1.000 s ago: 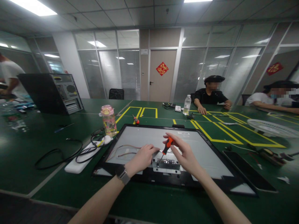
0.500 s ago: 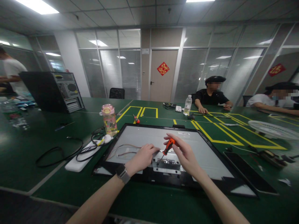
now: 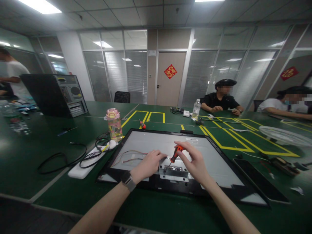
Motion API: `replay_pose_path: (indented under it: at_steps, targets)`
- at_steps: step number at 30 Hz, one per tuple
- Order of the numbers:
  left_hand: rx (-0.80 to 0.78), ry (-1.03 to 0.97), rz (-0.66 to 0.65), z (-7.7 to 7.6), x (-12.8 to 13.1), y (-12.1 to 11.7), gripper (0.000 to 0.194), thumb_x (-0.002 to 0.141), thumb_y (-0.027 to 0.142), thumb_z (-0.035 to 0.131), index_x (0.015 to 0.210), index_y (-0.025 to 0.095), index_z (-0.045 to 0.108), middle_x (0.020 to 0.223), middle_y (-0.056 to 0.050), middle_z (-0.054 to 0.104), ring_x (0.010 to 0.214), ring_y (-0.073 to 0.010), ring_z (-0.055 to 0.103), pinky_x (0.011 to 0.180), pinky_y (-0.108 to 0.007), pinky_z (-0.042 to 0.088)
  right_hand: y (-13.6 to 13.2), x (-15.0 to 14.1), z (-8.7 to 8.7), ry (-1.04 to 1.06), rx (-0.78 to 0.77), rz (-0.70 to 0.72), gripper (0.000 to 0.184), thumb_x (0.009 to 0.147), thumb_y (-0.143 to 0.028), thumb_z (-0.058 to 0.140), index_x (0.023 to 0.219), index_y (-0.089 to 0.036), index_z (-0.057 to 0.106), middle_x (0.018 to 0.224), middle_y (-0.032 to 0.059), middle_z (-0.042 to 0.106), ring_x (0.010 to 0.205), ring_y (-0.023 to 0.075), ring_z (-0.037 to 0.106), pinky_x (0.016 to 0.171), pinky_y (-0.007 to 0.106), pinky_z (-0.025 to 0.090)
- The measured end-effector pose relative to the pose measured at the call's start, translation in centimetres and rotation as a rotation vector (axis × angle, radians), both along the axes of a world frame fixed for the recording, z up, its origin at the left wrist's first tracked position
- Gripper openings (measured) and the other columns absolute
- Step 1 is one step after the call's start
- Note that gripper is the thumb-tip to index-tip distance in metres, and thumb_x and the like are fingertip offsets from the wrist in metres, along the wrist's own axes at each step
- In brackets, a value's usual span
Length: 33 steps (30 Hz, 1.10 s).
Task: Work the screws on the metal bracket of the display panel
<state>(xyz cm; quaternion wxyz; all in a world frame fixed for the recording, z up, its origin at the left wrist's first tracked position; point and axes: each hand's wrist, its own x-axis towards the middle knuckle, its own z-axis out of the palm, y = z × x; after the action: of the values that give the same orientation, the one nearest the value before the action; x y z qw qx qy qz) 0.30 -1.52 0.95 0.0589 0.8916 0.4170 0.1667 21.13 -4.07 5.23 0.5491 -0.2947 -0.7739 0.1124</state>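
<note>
Screwdriver (image 3: 175, 154) tilted over metal bracket (image 3: 175, 174)
The right hand (image 3: 195, 162) grasps it in its fingers; the left hand (image 3: 149, 163) lies by the bracket, whether gripping I can't tell.

2 ceiling lights (image 3: 40, 6) (overexposed) glare above a dim scene, edges visibly stretched.

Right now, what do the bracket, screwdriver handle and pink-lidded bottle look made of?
Bracket: likely bare sheet metal, silvery, bright glints. Screwdriver handle: probably plastic, moulded-looking, orange and black; rubber coating can't be ruled out. Pink-lidded bottle: see-through body, plastic or glass; lid probably smooth opaque plastic.
</note>
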Motion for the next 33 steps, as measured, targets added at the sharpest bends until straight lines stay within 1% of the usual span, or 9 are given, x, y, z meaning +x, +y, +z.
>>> replay_pose_path:
  at_steps: [3, 6, 8, 13, 19, 25, 27, 30, 33]
  targets:
    - [0.010, -0.001, -0.004, 0.01, 0.01, 0.00, 0.045, 0.088, 0.001, 0.041, 0.125, 0.025, 0.053, 0.107, -0.004, 0.058, 0.101, -0.0195, 0.054, 0.090, -0.029, 0.043, 0.00, 0.03, 0.06, 0.001, 0.008, -0.004, 0.021, 0.090, -0.025, 0.059, 0.109, -0.025, 0.067, 0.091, 0.0060, 0.069, 0.085, 0.0220, 0.065, 0.079, 0.036, 0.052]
    - [0.023, -0.003, 0.000, -0.06, 0.03, 0.08, 0.045, 0.088, 0.000, 0.040, 0.123, 0.024, 0.054, 0.107, -0.004, 0.058, 0.100, -0.0195, 0.054, 0.089, -0.029, 0.043, -0.03, 0.13, -0.03, -0.001, -0.057, 0.066, 0.030, 0.095, -0.025, 0.048, 0.123, -0.025, 0.060, 0.106, 0.0083, 0.069, 0.099, 0.0230, 0.066, 0.087, 0.039, 0.051]
    - [0.028, -0.004, -0.006, -0.08, 0.03, 0.10, 0.046, 0.087, -0.001, 0.040, 0.123, 0.023, 0.054, 0.109, -0.004, 0.057, 0.102, -0.0195, 0.053, 0.091, -0.030, 0.043, -0.03, 0.15, -0.13, 0.001, -0.087, 0.091, 0.034, 0.097, -0.024, 0.044, 0.129, -0.026, 0.055, 0.112, 0.0088, 0.068, 0.102, 0.0225, 0.066, 0.089, 0.039, 0.051]
    - [0.011, 0.010, 0.002, -0.02, -0.01, 0.00, 0.047, 0.087, -0.001, 0.041, 0.126, 0.024, 0.052, 0.109, -0.005, 0.057, 0.102, -0.0200, 0.054, 0.090, -0.030, 0.043, -0.01, 0.11, -0.06, -0.029, -0.034, -0.017, 0.024, 0.091, -0.026, 0.056, 0.113, -0.023, 0.063, 0.091, 0.0058, 0.069, 0.086, 0.0221, 0.066, 0.080, 0.037, 0.053]
    - [0.014, 0.000, -0.001, -0.14, -0.01, 0.11, 0.046, 0.087, -0.001, 0.040, 0.125, 0.023, 0.053, 0.110, -0.005, 0.057, 0.102, -0.0198, 0.053, 0.091, -0.031, 0.043, 0.04, 0.25, 0.07, -0.012, -0.069, 0.062, 0.033, 0.096, -0.024, 0.044, 0.126, -0.024, 0.055, 0.108, 0.0097, 0.069, 0.099, 0.0235, 0.067, 0.088, 0.041, 0.052]
    - [0.007, 0.016, 0.000, 0.03, -0.02, 0.02, 0.049, 0.087, -0.001, 0.040, 0.127, 0.024, 0.051, 0.109, -0.005, 0.057, 0.103, -0.0198, 0.054, 0.092, -0.030, 0.043, 0.09, 0.10, 0.21, -0.027, 0.001, -0.036, 0.018, 0.089, -0.026, 0.059, 0.107, -0.024, 0.065, 0.082, 0.0042, 0.066, 0.079, 0.0215, 0.064, 0.075, 0.036, 0.052]
    - [0.003, 0.014, 0.003, 0.06, -0.01, -0.02, 0.048, 0.087, -0.001, 0.041, 0.126, 0.025, 0.051, 0.109, -0.005, 0.057, 0.102, -0.0197, 0.054, 0.091, -0.030, 0.043, 0.07, 0.14, 0.12, -0.042, 0.000, -0.032, 0.022, 0.091, -0.026, 0.056, 0.112, -0.024, 0.063, 0.087, 0.0049, 0.066, 0.082, 0.0216, 0.064, 0.077, 0.037, 0.051]
    - [0.007, 0.002, 0.001, 0.08, 0.01, -0.05, 0.046, 0.087, -0.001, 0.041, 0.124, 0.024, 0.053, 0.109, -0.005, 0.057, 0.102, -0.0195, 0.053, 0.091, -0.030, 0.043, 0.04, 0.17, -0.09, -0.053, -0.036, 0.004, 0.032, 0.096, -0.024, 0.044, 0.126, -0.024, 0.055, 0.101, 0.0075, 0.067, 0.095, 0.0224, 0.064, 0.086, 0.038, 0.050]
    - [0.003, 0.011, 0.005, 0.11, 0.02, -0.08, 0.046, 0.087, 0.000, 0.041, 0.125, 0.024, 0.053, 0.110, -0.005, 0.057, 0.104, -0.0200, 0.053, 0.092, -0.030, 0.043, 0.06, 0.05, -0.18, -0.052, -0.032, -0.014, 0.030, 0.095, -0.024, 0.046, 0.123, -0.023, 0.056, 0.097, 0.0066, 0.068, 0.089, 0.0217, 0.065, 0.082, 0.037, 0.051]
